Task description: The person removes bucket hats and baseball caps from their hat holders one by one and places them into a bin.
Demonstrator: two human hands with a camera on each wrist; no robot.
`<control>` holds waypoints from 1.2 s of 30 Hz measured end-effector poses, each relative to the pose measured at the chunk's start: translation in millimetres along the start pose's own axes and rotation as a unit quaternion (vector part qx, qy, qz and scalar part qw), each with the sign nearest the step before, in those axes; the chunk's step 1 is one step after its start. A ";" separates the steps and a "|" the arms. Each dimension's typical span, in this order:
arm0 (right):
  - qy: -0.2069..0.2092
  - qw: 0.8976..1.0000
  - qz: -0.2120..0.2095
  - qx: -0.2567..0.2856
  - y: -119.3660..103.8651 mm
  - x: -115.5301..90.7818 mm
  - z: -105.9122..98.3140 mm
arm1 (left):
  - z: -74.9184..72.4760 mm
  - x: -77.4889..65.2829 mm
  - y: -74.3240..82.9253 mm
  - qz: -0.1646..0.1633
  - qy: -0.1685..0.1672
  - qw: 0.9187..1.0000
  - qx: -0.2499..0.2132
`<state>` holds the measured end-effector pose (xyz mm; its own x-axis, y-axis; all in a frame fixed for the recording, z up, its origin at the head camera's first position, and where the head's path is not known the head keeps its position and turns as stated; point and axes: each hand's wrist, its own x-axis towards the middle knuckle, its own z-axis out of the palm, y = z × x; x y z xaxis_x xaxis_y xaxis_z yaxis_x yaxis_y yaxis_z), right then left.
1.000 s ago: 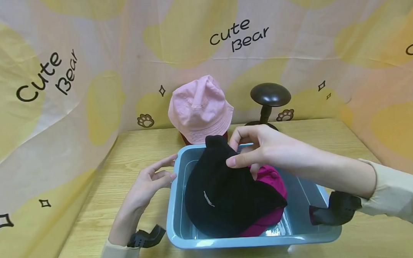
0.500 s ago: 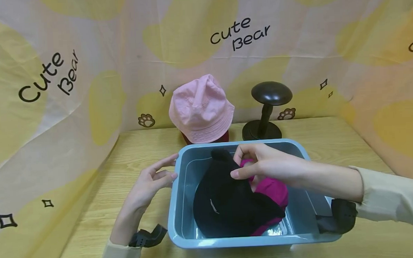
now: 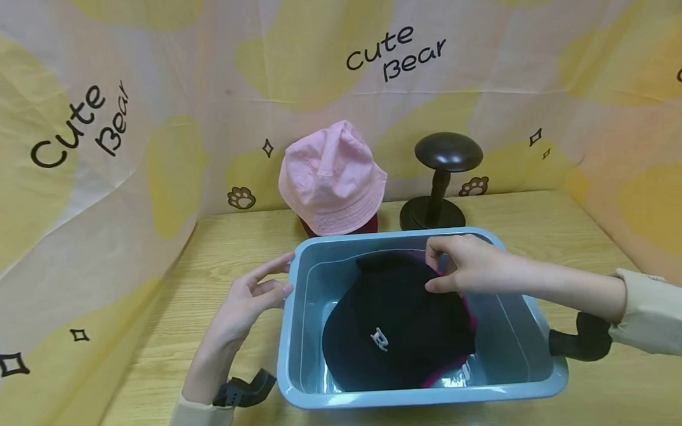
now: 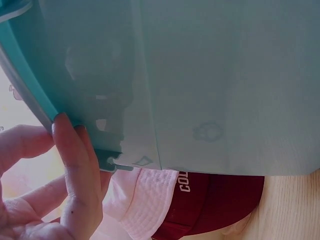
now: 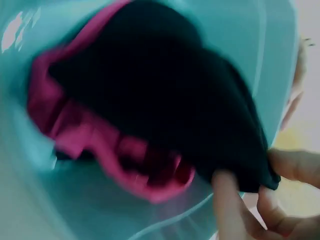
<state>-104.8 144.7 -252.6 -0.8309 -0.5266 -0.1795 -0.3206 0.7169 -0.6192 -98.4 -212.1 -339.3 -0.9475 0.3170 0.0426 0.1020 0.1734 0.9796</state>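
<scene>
Pale cloth printed with yellow blobs and the words "Cute Bear" hangs behind and beside a light wooden tabletop [image 3: 547, 229]. At its near middle, the right hand [image 3: 468, 268] reaches into a blue-grey plastic tub [image 3: 299, 304], thumb and fingers pinching the far edge of a black fabric cap [image 3: 397, 328] with a small white emblem on its front. That cap lies inside the tub, spread over a magenta cap [image 5: 100, 145] of which only a thin rim peeks out at the near right in the head view; the right wrist view, though blurred, shows the magenta folds under the black cloth and the fingers [image 5: 227, 200] closed on the black edge. The left hand [image 3: 248, 303] rests outside the tub at its left rim, fingers nearly straight and relaxed, fingertips touching the rim near the far left corner. Both forearms wear beige sleeves with dark wrist mounts. Beyond the tub, toward the far edge, a pink bucket hat [image 3: 330, 178] sits over a dark red cap [image 4: 215, 205], and just right of it stands a dark brown mushroom-shaped hat stand [image 3: 439, 180], bare on top.
</scene>
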 end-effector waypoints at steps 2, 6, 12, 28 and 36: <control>0.030 0.995 -0.024 -0.091 4.2 0.3 -1.4 | -0.4 0.1 -0.1 0.001 0.000 1.000 -0.001; 0.057 0.974 -0.047 -0.212 10.9 1.0 -1.4 | -0.7 0.5 0.0 0.002 0.000 1.000 -0.001; 0.086 0.914 -0.173 -0.356 20.5 5.7 2.0 | -1.3 1.6 -0.4 0.003 0.001 1.000 0.002; -0.078 0.894 -0.186 -0.400 21.1 15.0 2.8 | -2.6 2.4 -1.9 0.000 -0.004 1.000 0.001; -0.124 0.893 -0.150 -0.405 19.8 24.4 2.9 | -2.9 3.2 -2.5 0.005 -0.006 1.000 -0.003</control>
<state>-130.1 144.7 -271.5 -0.5586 -0.7633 -0.3246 -0.8191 0.5692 0.0713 -102.5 -214.2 -341.0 -0.9425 0.3304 0.0506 0.1104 0.1649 0.9801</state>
